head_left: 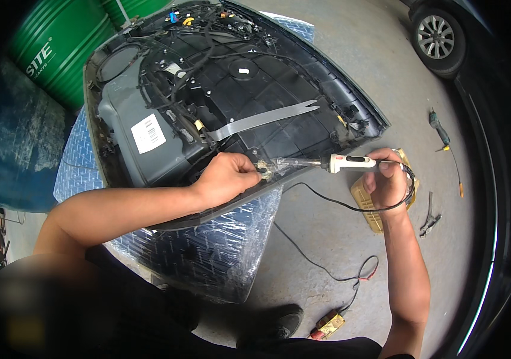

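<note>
A large black car door panel (279, 90) lies inner side up on a plastic-wrapped stack. My right hand (388, 182) is closed around a soldering iron (351, 163) with a white handle and black switch. Its metal shaft points left, toward a yellowish, glue-like patch (264, 170) at the panel's near edge. Beside that patch my left hand (228, 178) is closed in a pinch; what its fingertips hold is too small to make out. A grey forked pry bar (264, 119) rests across the panel, just beyond my hands.
The blue wrapped stack (195, 263) supports the panel. Green drums (58, 54) and a blue barrel (16, 137) stand left. A yellow basket (368, 206) sits behind my right hand; a black cable loops nearby. Tools, including a green-handled one (438, 125), lie beside the dark car (501, 149).
</note>
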Motion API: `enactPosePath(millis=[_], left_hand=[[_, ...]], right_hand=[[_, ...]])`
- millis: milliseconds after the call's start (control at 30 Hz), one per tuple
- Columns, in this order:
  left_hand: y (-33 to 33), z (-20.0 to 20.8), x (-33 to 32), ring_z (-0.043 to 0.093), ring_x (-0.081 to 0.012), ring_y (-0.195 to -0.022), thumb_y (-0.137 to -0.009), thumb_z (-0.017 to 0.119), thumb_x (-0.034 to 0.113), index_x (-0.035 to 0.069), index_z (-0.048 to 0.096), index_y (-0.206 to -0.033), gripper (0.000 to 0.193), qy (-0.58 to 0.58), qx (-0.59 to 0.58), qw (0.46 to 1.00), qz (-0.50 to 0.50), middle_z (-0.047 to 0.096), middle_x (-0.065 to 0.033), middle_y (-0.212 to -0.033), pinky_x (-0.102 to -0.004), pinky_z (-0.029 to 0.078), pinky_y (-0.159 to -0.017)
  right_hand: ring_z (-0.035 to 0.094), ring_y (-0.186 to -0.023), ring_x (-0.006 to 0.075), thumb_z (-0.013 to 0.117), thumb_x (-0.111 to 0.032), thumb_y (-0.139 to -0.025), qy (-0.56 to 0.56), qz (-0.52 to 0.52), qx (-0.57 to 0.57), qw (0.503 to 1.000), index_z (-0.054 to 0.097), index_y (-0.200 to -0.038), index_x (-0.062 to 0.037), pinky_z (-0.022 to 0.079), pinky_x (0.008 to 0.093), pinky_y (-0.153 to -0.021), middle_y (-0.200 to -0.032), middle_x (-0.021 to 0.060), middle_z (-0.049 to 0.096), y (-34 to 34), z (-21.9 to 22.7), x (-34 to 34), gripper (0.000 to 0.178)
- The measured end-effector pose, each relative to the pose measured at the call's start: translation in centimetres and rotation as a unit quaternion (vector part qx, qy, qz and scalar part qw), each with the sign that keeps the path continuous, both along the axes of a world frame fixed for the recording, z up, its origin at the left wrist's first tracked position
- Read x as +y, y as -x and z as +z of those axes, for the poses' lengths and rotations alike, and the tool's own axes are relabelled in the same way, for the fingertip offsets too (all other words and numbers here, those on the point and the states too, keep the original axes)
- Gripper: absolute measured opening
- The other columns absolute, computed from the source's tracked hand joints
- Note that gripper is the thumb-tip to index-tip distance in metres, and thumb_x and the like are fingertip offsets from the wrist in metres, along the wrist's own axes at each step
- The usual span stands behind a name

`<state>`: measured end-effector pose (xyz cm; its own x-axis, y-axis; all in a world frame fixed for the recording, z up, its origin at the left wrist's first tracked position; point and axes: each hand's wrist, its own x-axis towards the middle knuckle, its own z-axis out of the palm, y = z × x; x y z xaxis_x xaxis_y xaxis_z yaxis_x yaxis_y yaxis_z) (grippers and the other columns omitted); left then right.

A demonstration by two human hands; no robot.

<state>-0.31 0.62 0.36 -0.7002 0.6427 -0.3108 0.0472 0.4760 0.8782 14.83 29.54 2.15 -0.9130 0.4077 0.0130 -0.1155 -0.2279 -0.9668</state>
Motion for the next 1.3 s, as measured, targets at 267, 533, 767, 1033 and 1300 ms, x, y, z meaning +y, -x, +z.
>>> enactPosePath(millis=[267,533,767,1033,1300], left_hand=[[0.0,-0.2,-0.1,0.061,-0.0120,-0.065,-0.081,0.068,0.017,-0.002,0.070,-0.082,0.019,-0.002,0.009,1.000,-0.007,0.068,-0.0083,-0.071,-0.0285,0.050,-0.063],[0.0,-1.0,-0.3,0.062,-0.0128,-0.066,-0.081,0.067,0.016,-0.002,0.070,-0.082,0.019,-0.021,0.011,1.000,-0.003,0.067,-0.0095,-0.071,-0.0291,0.050,-0.064],[0.0,-0.9,-0.4,0.059,-0.0089,-0.066,-0.085,0.069,0.016,-0.003,0.070,-0.087,0.019,-0.017,0.032,0.999,-0.014,0.067,-0.0064,-0.072,-0.0264,0.049,-0.061],[0.0,-0.7,-0.4,0.057,-0.0072,-0.061,-0.087,0.070,0.017,-0.003,0.070,-0.089,0.020,-0.005,0.053,0.998,-0.027,0.065,-0.0048,-0.069,-0.0251,0.046,-0.055],[0.8,0.7,-0.3,0.050,-0.0064,-0.049,-0.087,0.069,0.021,-0.002,0.071,-0.088,0.023,0.013,-0.048,0.998,-0.035,0.060,-0.0028,-0.062,-0.0240,0.040,-0.045]], right_hand=[[0.047,-0.050,0.0143,0.046,-0.016,-0.077,-0.079,0.005,-0.008,0.997,0.062,-0.093,0.0055,0.039,0.0250,-0.046,-0.062,0.0104,0.055,-0.1,0.8,-0.7,0.031],[0.049,-0.053,0.0128,0.047,-0.017,-0.078,-0.121,0.008,-0.015,0.993,0.063,-0.094,0.0042,0.040,0.0247,-0.047,-0.062,0.0088,0.056,0.0,2.0,-1.5,0.031],[0.049,-0.053,0.0109,0.048,-0.016,-0.079,-0.140,0.005,-0.027,0.990,0.063,-0.093,0.0031,0.039,0.0235,-0.048,-0.062,0.0072,0.057,0.3,3.2,-2.4,0.029],[0.050,-0.053,0.0104,0.048,-0.017,-0.078,-0.170,0.000,-0.035,0.985,0.064,-0.091,0.0029,0.039,0.0234,-0.048,-0.063,0.0069,0.057,0.5,4.1,-3.0,0.029],[0.050,-0.059,0.0110,0.049,-0.016,-0.071,-0.144,0.033,-0.001,0.989,0.062,-0.090,0.0047,0.041,0.0237,-0.053,-0.074,0.0077,0.059,-0.6,4.3,-0.6,0.031]])
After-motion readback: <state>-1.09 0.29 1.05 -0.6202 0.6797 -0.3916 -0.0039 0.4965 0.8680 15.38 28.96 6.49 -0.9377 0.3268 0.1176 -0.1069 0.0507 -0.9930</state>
